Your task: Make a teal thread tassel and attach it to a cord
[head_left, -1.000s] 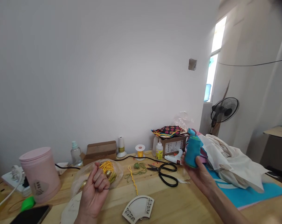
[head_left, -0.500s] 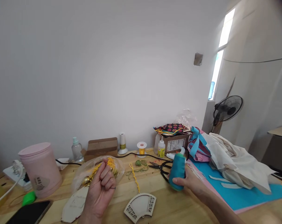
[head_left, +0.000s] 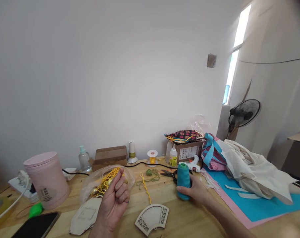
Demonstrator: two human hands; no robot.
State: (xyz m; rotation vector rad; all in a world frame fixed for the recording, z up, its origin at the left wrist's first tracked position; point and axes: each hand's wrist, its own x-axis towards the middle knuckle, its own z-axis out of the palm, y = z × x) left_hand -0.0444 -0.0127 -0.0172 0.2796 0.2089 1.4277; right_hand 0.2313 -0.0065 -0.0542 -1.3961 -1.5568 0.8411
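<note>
Wooden table [head_left: 199,221] below, the left hand [head_left: 118,195] curled into a fist, any contents hidden! The right hand [head_left: 198,191] clasps, thumb and fingers around it, an upright teal thread cone [head_left: 183,180], right of the fan-shaped ornament, green tip [head_left: 183,165] uppermost.

We see a counter [head_left: 179,219] of pale wood, smooth and grained. Toward its near edge, the fan-shaped plaque [head_left: 152,215] looks like matt wood; our thread cone [head_left: 183,180] wears matt, fibrous windings. The bag [head_left: 86,185] is thin, crinkled clear plastic around shiny, metal-looking bells [head_left: 94,192]. Along the back edge we find matt cardboard in the open box [head_left: 110,156]; toward the right edge, creased matt cloth [head_left: 256,168].
</note>
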